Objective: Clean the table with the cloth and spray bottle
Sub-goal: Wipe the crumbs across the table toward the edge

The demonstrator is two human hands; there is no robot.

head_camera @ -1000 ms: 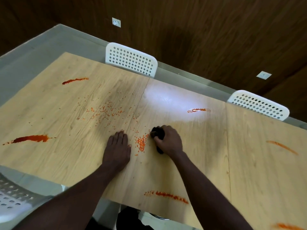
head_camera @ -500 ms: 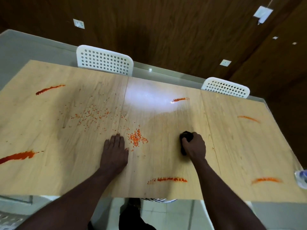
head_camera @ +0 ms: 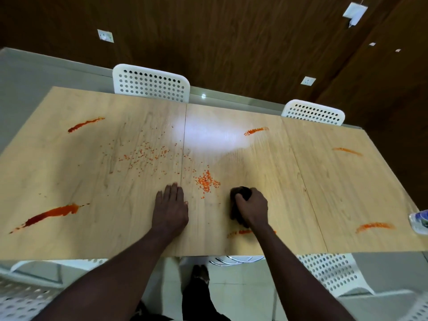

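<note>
We see the dark cloth point(head_camera: 242, 193) bunched up on the counter point(head_camera: 92, 172), near its front edge and a little right of centre. The right hand point(head_camera: 252, 209) is curled tightly round the cloth, pressing it down on the wood. The left hand point(head_camera: 170, 208) lies flat on the counter with fingers straight and together, holding nothing. The two hands are apart, and between them, slightly farther back, sits a small heap of orange grains point(head_camera: 206, 183). More grains point(head_camera: 143, 154) are scattered thinly behind the left hand. Just below the right wrist we find a short red smear point(head_camera: 240, 232), partly covered by the arm. Other red smears mark the near left point(head_camera: 53, 213), the far left point(head_camera: 85, 123), the far middle point(head_camera: 256, 130) and the right side point(head_camera: 374, 226). The spray bottle point(head_camera: 420, 222), clear and cut off by the frame, stands at the counter's right edge, well apart from the hands. Two white perforated chairs point(head_camera: 150, 83) stand behind the far edge
</note>
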